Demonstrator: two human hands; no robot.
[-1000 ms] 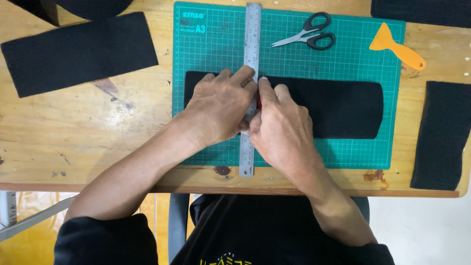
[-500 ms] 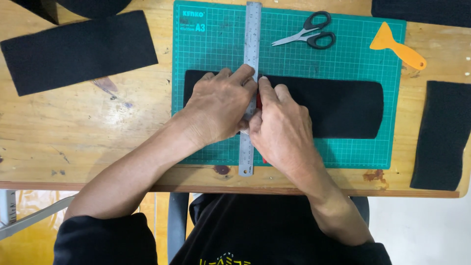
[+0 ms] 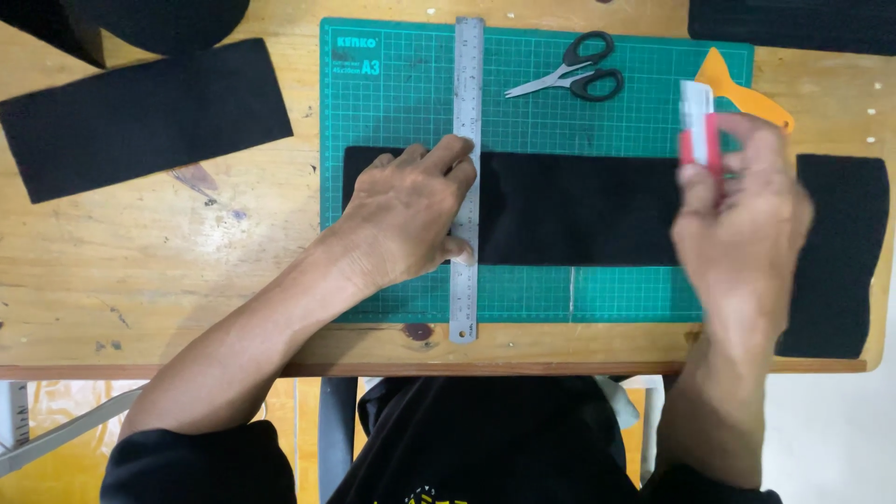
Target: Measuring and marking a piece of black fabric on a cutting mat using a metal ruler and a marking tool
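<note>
My left hand (image 3: 411, 215) presses flat on a black fabric strip (image 3: 579, 207) and against a steel ruler (image 3: 467, 177) that lies upright across a green cutting mat (image 3: 392, 93). My right hand (image 3: 742, 219) is lifted over the mat's right edge, blurred, and grips a red and white utility knife (image 3: 698, 131) with the blade end pointing away from me. The fabric strip runs left to right under the ruler.
Black-handled scissors (image 3: 574, 77) lie on the mat's top right. An orange scraper (image 3: 747, 93) sits beside them, partly behind the knife. More black fabric pieces lie at the left (image 3: 140, 117), right (image 3: 840, 252) and top right (image 3: 793, 23) of the wooden table (image 3: 168, 271).
My right hand has left the ruler and swung right and upward, holding the knife. My left hand stays on the ruler and fabric.
</note>
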